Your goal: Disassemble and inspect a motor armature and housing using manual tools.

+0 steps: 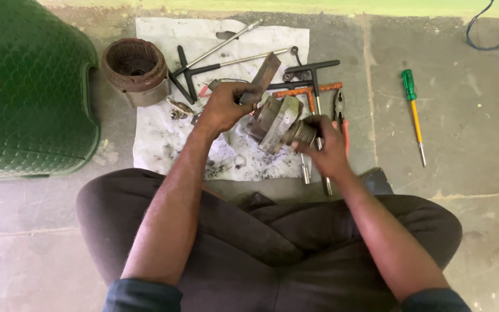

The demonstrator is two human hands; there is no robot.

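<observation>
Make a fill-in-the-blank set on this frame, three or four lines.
1. The screwdriver lying alone on the floor has a ____ handle.
2. The right hand holds a ribbed metal cylinder above a dirty ____ cloth.
3. The left hand has its grip on a flat metal ____.
4. The round motor stator lies toward the person's ____ side.

Missing words: green; white; bar; left

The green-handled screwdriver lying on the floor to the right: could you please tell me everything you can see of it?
The green-handled screwdriver has a translucent green grip, a yellow middle section and a bare metal shaft. It lies flat on the grey concrete floor, handle away from the person and tip towards them, slightly slanted. It sits apart from the white cloth, and nothing touches it.
</observation>
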